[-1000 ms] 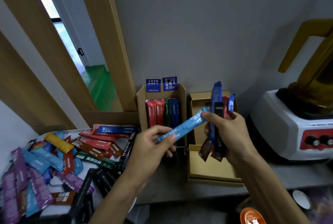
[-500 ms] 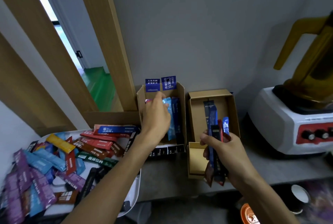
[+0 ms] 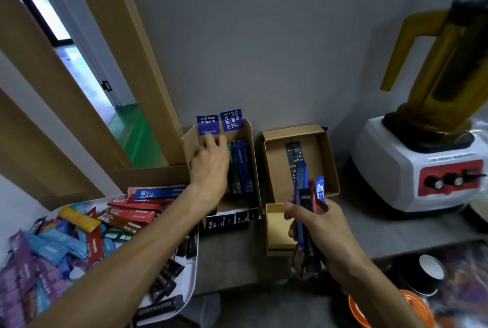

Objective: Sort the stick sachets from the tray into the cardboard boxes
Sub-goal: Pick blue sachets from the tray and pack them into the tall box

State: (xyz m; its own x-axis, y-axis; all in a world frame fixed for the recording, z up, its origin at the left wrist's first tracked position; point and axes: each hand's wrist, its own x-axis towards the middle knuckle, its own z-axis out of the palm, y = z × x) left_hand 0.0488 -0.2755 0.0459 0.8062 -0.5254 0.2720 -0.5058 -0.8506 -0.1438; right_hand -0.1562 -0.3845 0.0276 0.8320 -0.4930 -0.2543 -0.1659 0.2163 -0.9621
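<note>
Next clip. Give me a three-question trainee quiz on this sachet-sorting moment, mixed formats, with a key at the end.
1. True or false: the right hand grips a bundle of sachets, not a single one.
2. The left hand is: A flat on the wall; B inside the left cardboard box; C hanging idle.
3. Missing word: the loose sachets lie piled on a white ___.
Key: 1 true; 2 B; 3 tray.
</note>
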